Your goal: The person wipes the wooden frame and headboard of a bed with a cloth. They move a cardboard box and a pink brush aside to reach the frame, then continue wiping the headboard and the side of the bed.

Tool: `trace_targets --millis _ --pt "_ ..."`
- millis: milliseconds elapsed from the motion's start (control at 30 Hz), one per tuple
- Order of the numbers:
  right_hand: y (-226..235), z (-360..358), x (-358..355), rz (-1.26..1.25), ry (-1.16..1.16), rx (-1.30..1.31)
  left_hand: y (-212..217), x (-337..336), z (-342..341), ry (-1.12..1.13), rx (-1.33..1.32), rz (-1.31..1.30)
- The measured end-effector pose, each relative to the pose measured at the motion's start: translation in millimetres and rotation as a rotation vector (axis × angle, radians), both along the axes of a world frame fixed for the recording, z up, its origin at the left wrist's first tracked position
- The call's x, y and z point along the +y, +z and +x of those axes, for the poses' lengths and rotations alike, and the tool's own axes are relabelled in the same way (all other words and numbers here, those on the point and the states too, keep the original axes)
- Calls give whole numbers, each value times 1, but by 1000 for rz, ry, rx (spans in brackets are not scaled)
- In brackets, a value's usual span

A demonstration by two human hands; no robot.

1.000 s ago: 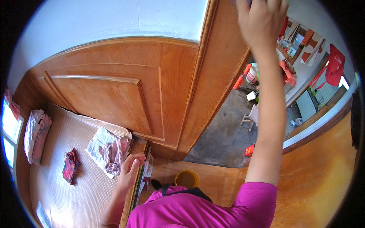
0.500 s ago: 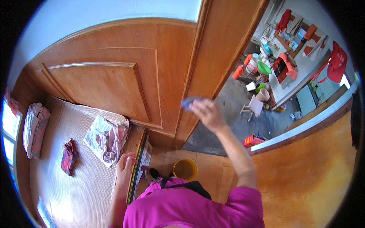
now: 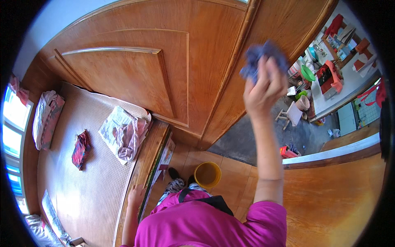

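Fingers (image 3: 273, 69) of our right hand (image 3: 265, 91) grasp a bunched blue-grey cloth (image 3: 267, 48), raised before the varnished wooden post (image 3: 234, 108); whether it touches the wood, we cannot tell. Half a second ago we had it lower, near the post's left moulding. Our left hand (image 3: 135, 195) has moved along the platform's wooden edge (image 3: 147, 158), farther from the crumpled pinkish cloth (image 3: 128, 138), and rests there; how far its fingers curl, we cannot tell. Near our feet stands a yellow bucket (image 3: 219, 175), its contents unclear. Through the doorway we see a green basin (image 3: 307, 73) and a red box (image 3: 289, 153), its markings too small to read.
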State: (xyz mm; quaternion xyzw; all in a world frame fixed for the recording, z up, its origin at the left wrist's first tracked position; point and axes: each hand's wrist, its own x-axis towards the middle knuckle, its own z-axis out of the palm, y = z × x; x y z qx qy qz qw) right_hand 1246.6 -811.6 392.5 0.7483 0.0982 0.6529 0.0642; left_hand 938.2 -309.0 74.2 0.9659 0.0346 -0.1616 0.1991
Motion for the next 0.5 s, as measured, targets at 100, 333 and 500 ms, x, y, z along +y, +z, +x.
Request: trace_targets --millis 100,333,500 --pt "-148 -17 -1 38 60 133 -18 23 -43 125 8 -17" --pt "-270 -92 -6 376 306 724 -48 39 -90 257 108 52" --pt "-186 -77 4 847 294 317 -76 54 -100 372 122 34"
